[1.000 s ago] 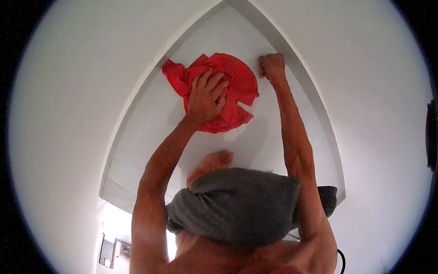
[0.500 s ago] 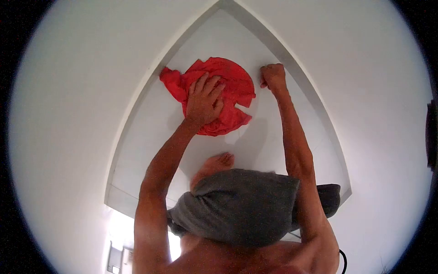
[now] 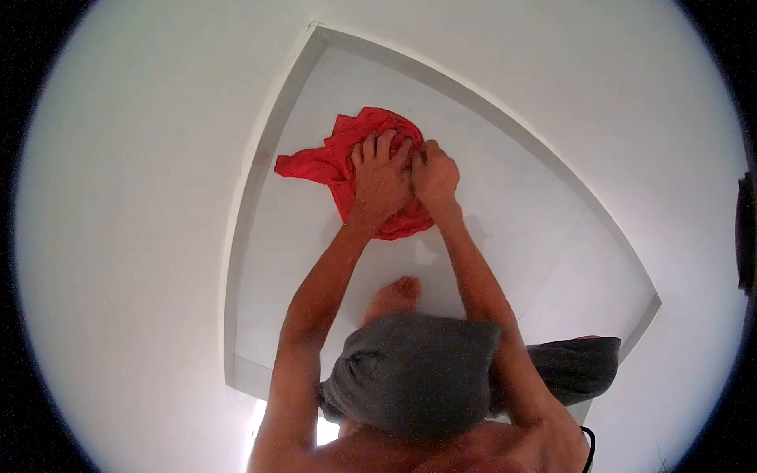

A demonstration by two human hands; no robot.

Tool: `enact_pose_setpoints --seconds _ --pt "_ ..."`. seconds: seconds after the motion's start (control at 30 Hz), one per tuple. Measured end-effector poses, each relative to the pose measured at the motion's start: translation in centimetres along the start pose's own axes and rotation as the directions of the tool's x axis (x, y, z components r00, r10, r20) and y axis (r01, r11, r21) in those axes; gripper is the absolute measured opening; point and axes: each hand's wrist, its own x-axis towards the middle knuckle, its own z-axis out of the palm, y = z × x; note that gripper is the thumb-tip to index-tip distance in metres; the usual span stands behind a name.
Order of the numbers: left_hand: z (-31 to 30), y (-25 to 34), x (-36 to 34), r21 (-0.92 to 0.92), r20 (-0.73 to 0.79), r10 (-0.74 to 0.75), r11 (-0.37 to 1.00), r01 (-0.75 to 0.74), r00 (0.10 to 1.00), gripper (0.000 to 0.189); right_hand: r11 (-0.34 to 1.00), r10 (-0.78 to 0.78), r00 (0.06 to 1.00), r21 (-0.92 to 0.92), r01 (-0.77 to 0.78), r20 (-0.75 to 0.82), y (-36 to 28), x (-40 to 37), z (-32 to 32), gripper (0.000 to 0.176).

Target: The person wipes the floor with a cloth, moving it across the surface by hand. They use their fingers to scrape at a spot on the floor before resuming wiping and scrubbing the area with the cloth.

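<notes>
White wall at left, grey baseboard along its foot; black cord lower right; dark unclear object, right edge.

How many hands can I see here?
2: the left hand spread on the red cloth, the right hand curled beside it at the cloth's right side. No others show.

Cloth: red, thin woven-looking fabric, matt, creased and rumpled. Shorts: dark grey fabric, matt, soft-looking, lightly napped, with folds. Floor: pale, hard and smooth, low sheen; exact material not discernible. Skirting: grey, smooth, matt. Walls: white, smooth, painted-looking, matt. Cord: black, smooth, plastic or rubber in appearance.
</notes>
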Motion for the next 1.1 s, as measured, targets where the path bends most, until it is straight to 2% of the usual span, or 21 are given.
enact_pose_setpoints --seconds 0.13,0.23,0.33,0.43,0.5,0.53,0.63,0.73,0.77,0.8,0.87,0.97,1.07,1.1 --pt "0.1 -0.7 1.8 -0.130 -0.100 -0.059 0.991 0.045 0.993 0.041 0.994 -0.005 0.996 -0.110 0.015 0.088 -0.5 2.8 -1.1 0.028" --pt "0.3 -0.6 3.4 -0.116 -0.048 -0.215 0.971 0.208 0.975 0.032 0.995 -0.055 0.998 -0.086 0.056 0.020 -1.6 2.6 -1.4 0.029" --pt "0.3 -0.2 5.9 -0.009 -0.092 -0.286 0.958 0.286 0.954 0.026 0.994 -0.078 0.996 -0.081 0.074 -0.047 -2.6 5.3 -1.1 0.027" --pt "1.0 -2.0 7.3 0.022 -0.171 -0.226 0.972 0.233 0.959 0.020 0.974 -0.173 0.985 -0.151 0.167 -0.029 -3.9 7.9 -1.7 0.023" --pt "0.9 -2.4 7.9 0.014 -0.161 -0.236 0.970 0.242 0.958 0.018 0.978 -0.185 0.976 -0.123 0.171 -0.118 -4.2 8.1 -1.0 0.015" --pt "1.2 -2.6 7.1 0.014 -0.135 -0.247 0.968 0.251 0.959 0.018 0.981 -0.177 0.973 -0.104 0.163 -0.148 -3.9 7.4 -0.2 0.011" --pt "2.4 -1.4 1.8 -0.052 0.195 -0.287 0.952 0.303 0.938 0.027 0.973 -0.059 0.988 -0.214 0.089 0.144 -3.1 2.4 -1.5 0.024" --pt "3.2 0.7 -2.3 -0.058 0.129 -0.227 0.970 0.236 0.965 0.017 0.986 -0.125 0.990 -0.120 0.116 -0.065 1.7 -1.4 2.6 0.013" --pt "2.5 1.2 -1.8 0.068 0.257 -0.340 0.940 0.334 0.905 0.032 0.977 -0.129 0.990 -0.182 0.116 -0.063 1.2 -0.9 2.5 0.013" --pt "2.3 0.3 0.0 -0.066 0.189 -0.321 0.939 0.338 0.928 0.032 0.982 -0.029 0.987 -0.180 0.058 0.157 -1.6 1.3 -0.8 0.029" --pt "1.8 -0.8 3.9 -0.134 -0.023 -0.237 0.963 0.232 0.971 0.017 0.982 -0.102 0.990 -0.147 0.116 0.101 -2.8 5.4 -1.7 0.028" --pt "1.1 -1.0 5.9 -0.102 0.156 -0.293 0.945 0.311 0.943 0.015 0.989 -0.093 0.993 -0.106 0.101 0.070 -2.2 6.3 -1.3 0.026" --pt "2.0 0.4 -0.4 -0.145 0.081 -0.209 0.965 0.219 0.975 0.013 0.995 -0.075 0.997 -0.071 0.075 -0.009 0.1 0.2 0.7 0.014" --pt "1.7 0.9 -0.4 -0.096 0.231 -0.301 0.939 0.329 0.925 0.028 0.992 -0.096 0.994 -0.083 0.092 -0.043 0.7 0.3 1.2 0.014"
